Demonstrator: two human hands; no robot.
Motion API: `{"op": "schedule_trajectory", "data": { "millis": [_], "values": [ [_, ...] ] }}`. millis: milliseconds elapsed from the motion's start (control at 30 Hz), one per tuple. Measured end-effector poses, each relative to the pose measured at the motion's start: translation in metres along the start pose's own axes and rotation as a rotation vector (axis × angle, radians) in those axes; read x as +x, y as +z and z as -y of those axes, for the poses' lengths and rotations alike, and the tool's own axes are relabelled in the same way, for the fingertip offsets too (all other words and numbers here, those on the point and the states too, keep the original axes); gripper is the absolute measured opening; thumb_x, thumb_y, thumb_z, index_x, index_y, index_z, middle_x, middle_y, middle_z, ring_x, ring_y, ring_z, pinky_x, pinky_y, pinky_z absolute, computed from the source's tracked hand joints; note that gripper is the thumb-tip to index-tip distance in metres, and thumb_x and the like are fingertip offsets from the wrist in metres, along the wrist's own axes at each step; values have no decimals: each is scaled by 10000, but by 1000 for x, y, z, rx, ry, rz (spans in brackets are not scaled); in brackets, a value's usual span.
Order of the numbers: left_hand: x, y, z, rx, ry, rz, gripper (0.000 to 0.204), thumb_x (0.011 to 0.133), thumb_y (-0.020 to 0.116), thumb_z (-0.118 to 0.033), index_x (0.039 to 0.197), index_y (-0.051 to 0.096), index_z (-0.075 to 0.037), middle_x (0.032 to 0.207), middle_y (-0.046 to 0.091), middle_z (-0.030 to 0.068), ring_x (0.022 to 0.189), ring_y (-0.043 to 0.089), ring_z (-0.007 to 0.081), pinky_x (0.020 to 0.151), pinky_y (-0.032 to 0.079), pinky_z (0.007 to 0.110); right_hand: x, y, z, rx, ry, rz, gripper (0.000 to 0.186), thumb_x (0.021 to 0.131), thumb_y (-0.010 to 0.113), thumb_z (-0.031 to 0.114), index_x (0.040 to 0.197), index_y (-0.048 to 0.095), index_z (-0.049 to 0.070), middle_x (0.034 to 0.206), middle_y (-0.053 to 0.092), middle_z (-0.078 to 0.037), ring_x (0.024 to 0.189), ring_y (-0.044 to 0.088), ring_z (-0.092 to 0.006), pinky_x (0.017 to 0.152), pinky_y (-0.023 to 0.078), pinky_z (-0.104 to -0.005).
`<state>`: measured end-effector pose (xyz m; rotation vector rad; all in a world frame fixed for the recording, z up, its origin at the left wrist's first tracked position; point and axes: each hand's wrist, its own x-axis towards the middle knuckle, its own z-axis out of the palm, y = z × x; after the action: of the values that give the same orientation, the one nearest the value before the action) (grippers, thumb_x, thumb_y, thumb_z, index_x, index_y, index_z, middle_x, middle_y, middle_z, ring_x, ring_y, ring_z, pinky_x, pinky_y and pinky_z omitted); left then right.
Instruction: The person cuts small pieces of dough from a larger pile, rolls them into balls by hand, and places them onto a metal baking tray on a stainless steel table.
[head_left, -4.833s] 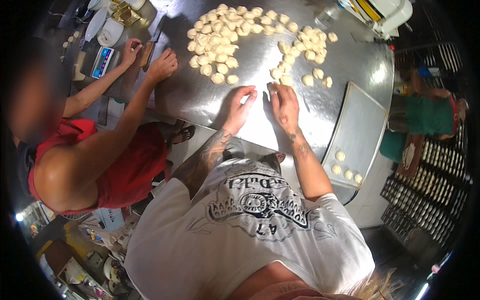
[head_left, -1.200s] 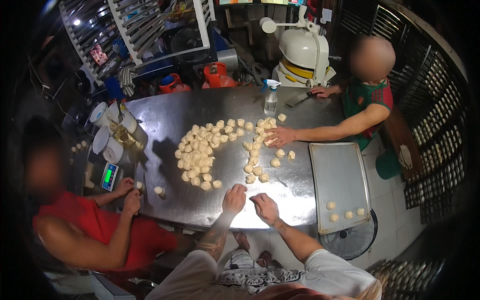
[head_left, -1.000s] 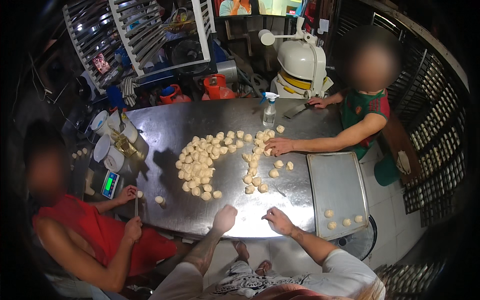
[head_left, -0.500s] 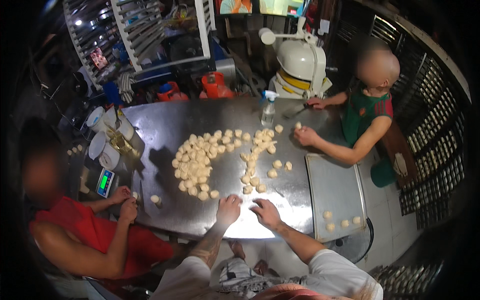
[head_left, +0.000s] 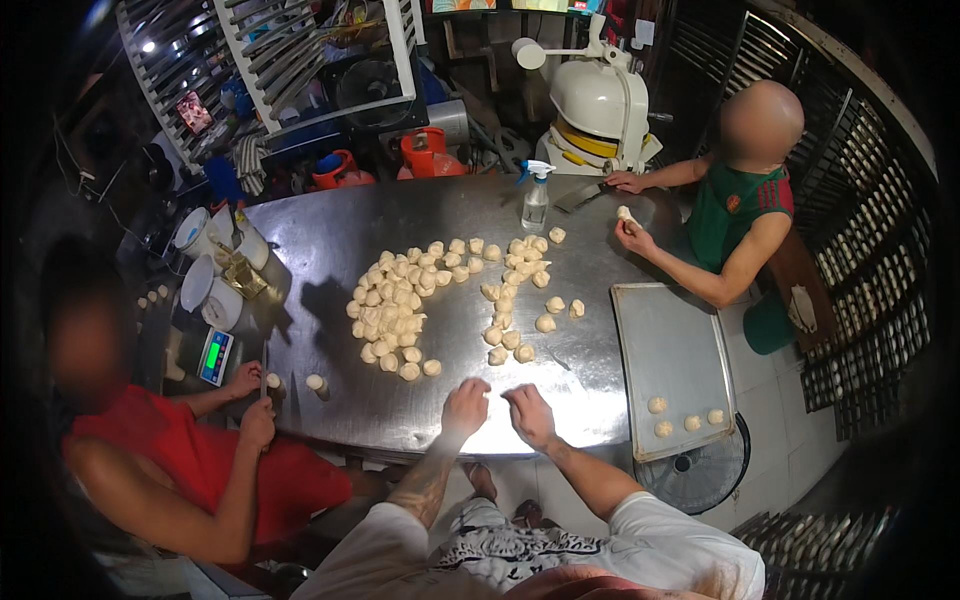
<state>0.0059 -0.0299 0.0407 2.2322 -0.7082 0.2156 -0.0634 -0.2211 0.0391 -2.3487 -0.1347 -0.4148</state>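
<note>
Two bare hands, the left hand (head_left: 465, 407) and the right hand (head_left: 531, 415), are facing each other above the near edge of the steel table (head_left: 590, 400), fingers curled, whether pinching something I cannot tell; nearest dough balls (head_left: 511, 340) are lying just beyond; open room is running rightward until the tray (head_left: 672, 340).

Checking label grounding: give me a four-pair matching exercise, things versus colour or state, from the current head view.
1. larger dough cluster
2. tray
3. spray bottle
4. scale

A. blue-and-white top
B. green-lit display
C. cream-coloured, on the bare metal table
D. bears four dough balls

Pairs: 1-C, 2-D, 3-A, 4-B
</note>
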Motion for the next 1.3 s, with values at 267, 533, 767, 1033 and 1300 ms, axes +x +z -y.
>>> {"op": "schedule_trajectory", "data": {
  "millis": [267,533,767,1033,1300],
  "values": [
    [20,-16,21,119,48,54,158,881,652,-85,1024,709,-119,1048,690,107,991,681,345,869,541,501,30,-32,-41,-92,-394,176,263,930,689,21,1169,722,126,1040,650,-95,1023,670,-321,846,594,-434],
    [-44,-11,42,51,-65,187,142,889,654,-107,989,754,-102,1063,707,125,1017,699,343,914,556,484,-19,-37,-43,43,-247,226,244,893,696,18,1104,753,127,1056,655,-113,989,671,-333,855,582,-465],
    [-13,4,7,67,-54,56,139,889,639,-102,981,744,-94,1053,710,101,1003,688,324,887,558,484,-3,-3,-14,-9,-82,16,221,909,711,34,1112,740,116,1076,650,-105,960,673,-321,828,589,-415],
    [18,-7,26,216,93,68,175,849,690,-76,1012,739,-116,1049,678,92,960,698,327,851,550,475,34,-24,-36,-40,-193,170,243,906,705,31,1134,737,111,1081,648,-114,997,670,-338,867,583,-441],
    [-39,4,71,418,153,418,129,847,673,-154,919,757,-87,970,721,69,969,686,266,784,567,472,-23,-22,-76,-79,-168,222,215,939,695,67,1152,710,86,1122,667,-142,1043,673,-358,893,583,-459]
  ]
}}
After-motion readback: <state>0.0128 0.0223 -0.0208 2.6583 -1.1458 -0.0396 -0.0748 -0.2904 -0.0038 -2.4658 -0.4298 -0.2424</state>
